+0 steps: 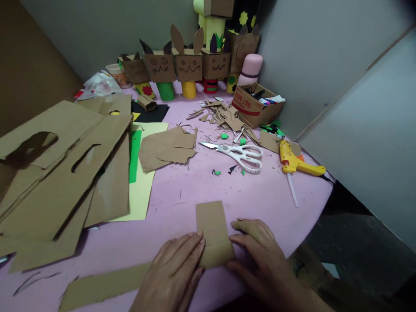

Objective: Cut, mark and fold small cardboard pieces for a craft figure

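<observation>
A small cardboard rectangle lies on the table in front of me. Its near end meets the end of a long cardboard strip; I cannot tell whether they are joined. My left hand lies flat over the strip, fingers stretched out and fingertips against the rectangle's left edge, hiding the strip's middle. On the other side my right hand has its fingers apart, with index finger and thumb touching the right end of the cardboard.
White-handled scissors and a torn cardboard piece lie ahead. A yellow glue gun rests at right. Large cardboard sheets are piled at left. Behind stand cardboard animal heads, a box of pens and cardboard scraps.
</observation>
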The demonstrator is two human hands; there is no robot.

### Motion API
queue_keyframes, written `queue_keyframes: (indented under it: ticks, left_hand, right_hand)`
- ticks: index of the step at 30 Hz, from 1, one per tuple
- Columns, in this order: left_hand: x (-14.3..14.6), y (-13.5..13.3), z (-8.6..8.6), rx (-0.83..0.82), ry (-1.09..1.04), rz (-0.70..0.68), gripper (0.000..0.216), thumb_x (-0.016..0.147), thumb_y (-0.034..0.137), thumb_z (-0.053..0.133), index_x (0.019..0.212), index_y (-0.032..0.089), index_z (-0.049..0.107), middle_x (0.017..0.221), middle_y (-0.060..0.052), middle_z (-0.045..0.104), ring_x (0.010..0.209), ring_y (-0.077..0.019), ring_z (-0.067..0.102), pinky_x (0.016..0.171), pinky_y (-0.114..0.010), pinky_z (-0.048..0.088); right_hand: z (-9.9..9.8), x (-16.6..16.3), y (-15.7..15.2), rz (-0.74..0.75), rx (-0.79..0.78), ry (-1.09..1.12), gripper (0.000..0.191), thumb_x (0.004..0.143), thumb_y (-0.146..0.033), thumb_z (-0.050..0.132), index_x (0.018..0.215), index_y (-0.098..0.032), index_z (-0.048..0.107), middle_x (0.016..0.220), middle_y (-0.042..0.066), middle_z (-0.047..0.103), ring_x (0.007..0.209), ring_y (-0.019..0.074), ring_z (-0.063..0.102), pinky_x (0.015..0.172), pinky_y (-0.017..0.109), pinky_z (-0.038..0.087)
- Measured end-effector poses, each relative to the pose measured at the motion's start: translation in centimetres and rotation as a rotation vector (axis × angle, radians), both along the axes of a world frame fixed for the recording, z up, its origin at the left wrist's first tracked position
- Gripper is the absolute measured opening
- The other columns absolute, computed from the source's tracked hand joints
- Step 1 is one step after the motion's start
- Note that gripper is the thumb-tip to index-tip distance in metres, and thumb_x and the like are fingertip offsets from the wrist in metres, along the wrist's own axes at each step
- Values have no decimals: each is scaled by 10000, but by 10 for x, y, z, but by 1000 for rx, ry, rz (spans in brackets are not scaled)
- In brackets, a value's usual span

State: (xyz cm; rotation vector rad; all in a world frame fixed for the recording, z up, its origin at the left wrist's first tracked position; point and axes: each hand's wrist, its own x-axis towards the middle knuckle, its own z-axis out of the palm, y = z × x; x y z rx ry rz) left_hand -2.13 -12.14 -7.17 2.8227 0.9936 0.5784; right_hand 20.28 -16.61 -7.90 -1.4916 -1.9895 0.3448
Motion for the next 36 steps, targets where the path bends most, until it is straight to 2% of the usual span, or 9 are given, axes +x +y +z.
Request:
queue_keyframes:
  ticks: [9, 15, 19, 22, 25, 30, 36]
  left_hand:
    - [2, -1, -1, -28, -62, 29, 359, 870, 290, 514, 1209, 176, 553, 1183, -94, 651, 1033, -211, 621, 848, -323, 537]
    - [5, -8, 6, -105, -71, 55, 355, 857, 196, 524, 1209, 153, 545, 1171, -116, 648, 1050, -221, 602, 876, -380, 527]
    - [8, -16, 16, -235, -50, 73, 346, 851, 182, 539, 1191, 120, 551, 1198, -126, 629, 1096, -226, 563, 931, -408, 494]
    - [11, -20, 18, -267, -71, 105, 335, 857, 181, 530, 1184, 110, 552, 1191, -124, 631, 1101, -220, 555, 941, -400, 487]
    - [13, -22, 14, -238, -82, 116, 336, 858, 166, 519, 1186, 101, 549, 1178, -131, 637, 1085, -229, 564, 921, -411, 500]
    - [13, -20, 2, -93, -61, 100, 334, 858, 151, 503, 1182, 91, 549, 1176, -150, 641, 1036, -251, 601, 849, -423, 542]
    - [12, -12, -10, 34, -62, 74, 330, 877, 244, 503, 1179, 124, 564, 1154, -139, 649, 987, -242, 621, 809, -375, 552]
  right_hand:
    - [0, -3, -3, -64, 13, -9, 209, 778, -232, 617, 984, -206, 592, 1127, 122, 630, 1044, 290, 551, 855, 495, 453]
    - [-6, 3, -7, -7, -8, -87, 236, 794, -257, 615, 1022, -208, 585, 1151, 129, 612, 1056, 295, 550, 851, 500, 452]
    - [-15, 11, -8, 57, 108, -135, 264, 781, -305, 640, 1017, -196, 591, 1112, 144, 613, 998, 308, 573, 789, 488, 469]
    - [-19, 13, -6, 94, 171, -139, 268, 785, -320, 637, 1011, -182, 597, 1093, 152, 614, 979, 313, 578, 766, 481, 472]
    - [-18, 12, -6, 72, 155, -142, 268, 782, -328, 642, 1001, -179, 604, 1092, 148, 619, 990, 312, 575, 785, 483, 471]
    - [-9, 8, -9, -17, 68, -105, 217, 793, -266, 638, 988, -178, 600, 1101, 137, 617, 1018, 291, 556, 826, 475, 468]
    - [-4, 5, -9, -37, 48, -31, 187, 824, -179, 587, 1007, -213, 603, 1109, 110, 593, 1027, 277, 520, 832, 473, 443]
